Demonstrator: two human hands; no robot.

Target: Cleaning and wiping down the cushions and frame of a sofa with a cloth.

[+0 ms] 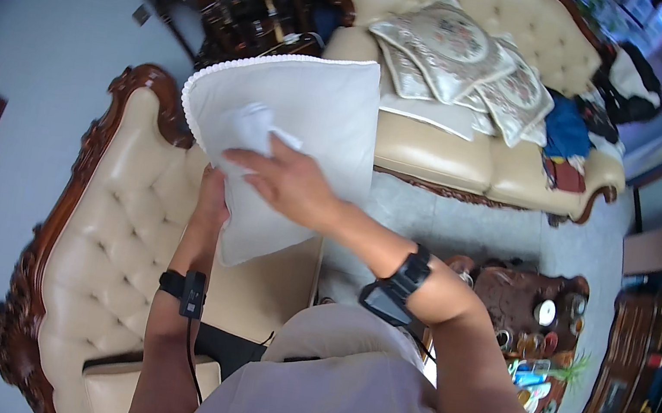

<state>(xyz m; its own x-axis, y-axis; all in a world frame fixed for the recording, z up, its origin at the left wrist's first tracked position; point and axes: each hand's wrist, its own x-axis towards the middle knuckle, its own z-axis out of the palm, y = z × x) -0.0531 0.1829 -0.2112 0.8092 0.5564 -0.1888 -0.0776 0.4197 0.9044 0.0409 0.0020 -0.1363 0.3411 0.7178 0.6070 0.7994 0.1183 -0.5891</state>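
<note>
A pale grey-white cushion [312,107] with a beaded trim along one edge is held up in front of me, its plain side facing me. My left hand [214,197] grips its lower left edge, the fingers partly hidden behind it. Across the cushion's face reaches my right hand [291,182], with a crumpled white cloth [250,125] at its fingers. The cloth lies against the cushion's surface and looks slightly blurred.
Below the cushion stands a cream tufted sofa [122,198] with a carved wooden frame. Embroidered cushions [454,43] and folded clothes [569,128] lie on a second sofa [436,154] at the back. A dark carved table [518,295] with cups stands to the right.
</note>
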